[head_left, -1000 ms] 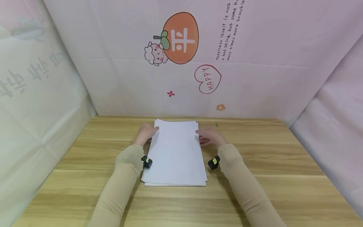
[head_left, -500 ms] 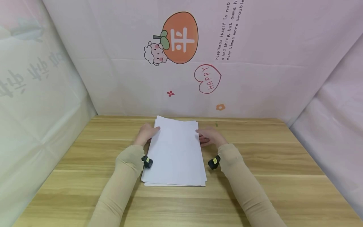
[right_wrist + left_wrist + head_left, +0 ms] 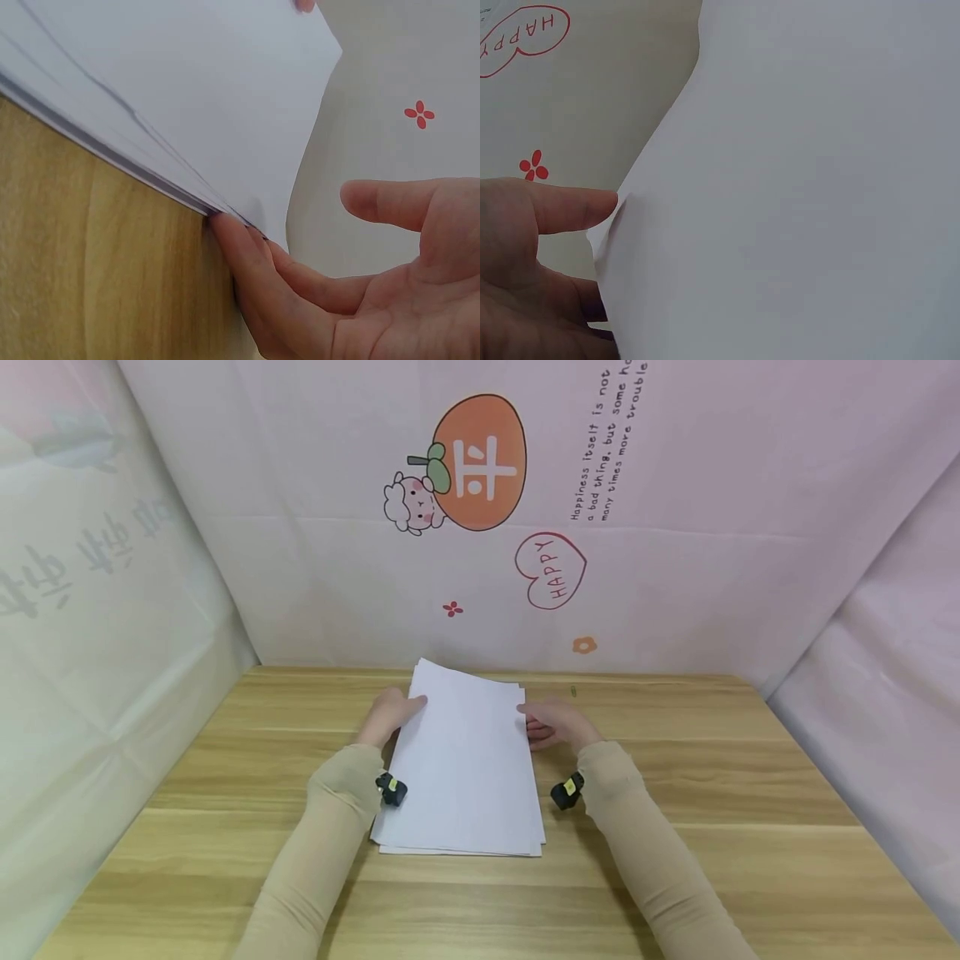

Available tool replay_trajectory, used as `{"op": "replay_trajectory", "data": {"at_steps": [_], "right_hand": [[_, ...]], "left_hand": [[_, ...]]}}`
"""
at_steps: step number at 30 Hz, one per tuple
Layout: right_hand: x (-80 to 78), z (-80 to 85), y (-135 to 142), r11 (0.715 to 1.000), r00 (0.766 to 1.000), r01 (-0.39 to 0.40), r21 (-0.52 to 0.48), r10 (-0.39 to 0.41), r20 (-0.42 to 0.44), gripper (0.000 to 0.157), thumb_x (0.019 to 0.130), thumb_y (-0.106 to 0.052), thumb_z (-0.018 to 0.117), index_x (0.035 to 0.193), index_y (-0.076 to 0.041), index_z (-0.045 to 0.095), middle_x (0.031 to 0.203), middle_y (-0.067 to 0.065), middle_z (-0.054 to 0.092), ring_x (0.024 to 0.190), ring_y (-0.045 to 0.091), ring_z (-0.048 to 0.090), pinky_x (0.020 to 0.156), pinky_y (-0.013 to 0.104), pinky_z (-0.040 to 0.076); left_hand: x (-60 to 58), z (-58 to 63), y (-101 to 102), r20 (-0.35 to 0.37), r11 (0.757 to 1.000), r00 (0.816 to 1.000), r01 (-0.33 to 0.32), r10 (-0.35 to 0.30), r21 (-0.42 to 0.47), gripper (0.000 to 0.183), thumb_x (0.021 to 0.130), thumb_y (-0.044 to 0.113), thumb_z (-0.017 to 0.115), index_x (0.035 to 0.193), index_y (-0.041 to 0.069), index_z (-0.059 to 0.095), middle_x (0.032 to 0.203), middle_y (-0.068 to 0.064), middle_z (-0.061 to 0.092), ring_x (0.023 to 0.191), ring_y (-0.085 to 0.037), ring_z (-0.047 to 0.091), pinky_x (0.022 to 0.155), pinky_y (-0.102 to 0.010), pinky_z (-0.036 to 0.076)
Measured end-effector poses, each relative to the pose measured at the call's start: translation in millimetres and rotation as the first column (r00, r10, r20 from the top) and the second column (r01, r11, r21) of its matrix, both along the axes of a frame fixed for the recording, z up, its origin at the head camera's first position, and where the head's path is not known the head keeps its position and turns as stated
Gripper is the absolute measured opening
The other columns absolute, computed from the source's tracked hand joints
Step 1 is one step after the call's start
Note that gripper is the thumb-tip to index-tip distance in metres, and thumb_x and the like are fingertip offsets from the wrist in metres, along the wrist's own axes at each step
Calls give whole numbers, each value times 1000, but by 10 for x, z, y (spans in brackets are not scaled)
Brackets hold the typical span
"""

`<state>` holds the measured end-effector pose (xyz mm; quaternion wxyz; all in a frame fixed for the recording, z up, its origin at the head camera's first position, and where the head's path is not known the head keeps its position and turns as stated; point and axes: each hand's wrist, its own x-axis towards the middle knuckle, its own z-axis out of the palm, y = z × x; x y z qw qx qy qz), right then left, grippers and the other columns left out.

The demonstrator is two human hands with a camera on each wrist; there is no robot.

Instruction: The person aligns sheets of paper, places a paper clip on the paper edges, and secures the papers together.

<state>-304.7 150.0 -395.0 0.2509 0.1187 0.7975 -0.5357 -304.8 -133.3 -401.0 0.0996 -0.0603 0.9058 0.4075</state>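
Note:
A stack of white paper [image 3: 468, 760] lies lengthwise on the table, its sheets slightly out of line at the near end. At its left edge my left hand [image 3: 387, 714] pinches the upper sheets, thumb on top and fingers beneath; the far left corner is raised and bowed. In the left wrist view, the thumb [image 3: 577, 208] presses the paper's edge, while the lower fingers are partly hidden. My right hand [image 3: 367, 292] touches the stack's right edge with its fingertips. Its thumb [image 3: 386, 202] stands away from the paper.
The wooden table [image 3: 712, 793] bears a small green paper clip [image 3: 573, 691] near its far edge, beyond my right hand. A printed white cloth [image 3: 315, 585] hangs right behind the table, and more cloth hangs at both sides.
The far left corner of the paper has risen steadily, with my left thumb shifting slightly to the right. My right hand has stayed in place at the right edge.

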Motion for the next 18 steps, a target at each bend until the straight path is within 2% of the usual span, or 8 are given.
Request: {"op": "replay_trajectory", "data": {"at_steps": [8, 15, 18], "right_hand": [[-15, 5, 10, 1000, 1000, -13, -24, 13, 11, 50, 97, -28, 52, 128, 10, 44, 121, 23, 49, 101, 28, 57, 83, 39, 55], [0, 20, 17, 999, 1000, -9, -38, 10, 16, 50, 96, -28, 52, 128, 10, 45, 121, 23, 51, 101, 29, 58, 83, 40, 55], [0, 24, 17, 999, 1000, -2, -40, 3, 17, 50, 96, -28, 53, 128, 10, 45, 121, 23, 51, 102, 29, 58, 83, 40, 55]], "left_hand": [[17, 10, 34, -19, 1000, 1000, 7, -7, -11, 62, 93, 39, 50, 127, -13, 44, 127, -28, 51, 113, -37, 51, 98, -49, 43], [38, 31, 59, -41, 1000, 999, 6, -7, -28, 64, 93, 38, 50, 130, -14, 41, 132, -31, 47, 119, -40, 49, 100, -50, 42], [29, 35, 61, -41, 999, 999, 17, -18, -32, 64, 94, 38, 49, 129, -15, 42, 130, -30, 48, 116, -39, 50, 98, -49, 43]]}}
